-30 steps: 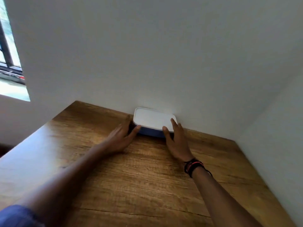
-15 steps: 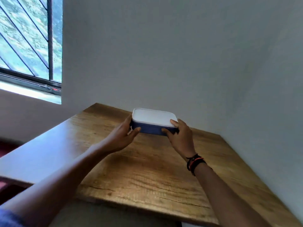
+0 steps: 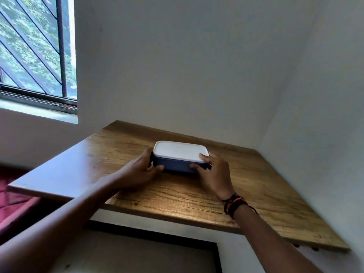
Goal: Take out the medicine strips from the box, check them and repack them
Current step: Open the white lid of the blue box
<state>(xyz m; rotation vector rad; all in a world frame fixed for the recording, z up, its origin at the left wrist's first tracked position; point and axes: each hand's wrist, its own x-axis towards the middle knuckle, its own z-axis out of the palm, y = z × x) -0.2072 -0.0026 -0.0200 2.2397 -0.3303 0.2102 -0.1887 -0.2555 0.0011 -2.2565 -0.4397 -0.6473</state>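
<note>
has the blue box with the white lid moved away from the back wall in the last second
Yes. The blue box with the white lid, held between both hands, has come forward from the white back wall, towards the person.

Both hands grip a blue box (image 3: 177, 164) with its white lid (image 3: 180, 151) shut: left hand (image 3: 140, 170) at 9 o'clock, right hand (image 3: 214, 172) at 3, on the wooden worktop (image 3: 177, 198).

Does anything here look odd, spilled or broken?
Nothing stands out. The blue box sits level on the wooden shelf, its white lid on and flush. The left hand and right hand grip its ends. No spills or damage show.
</note>
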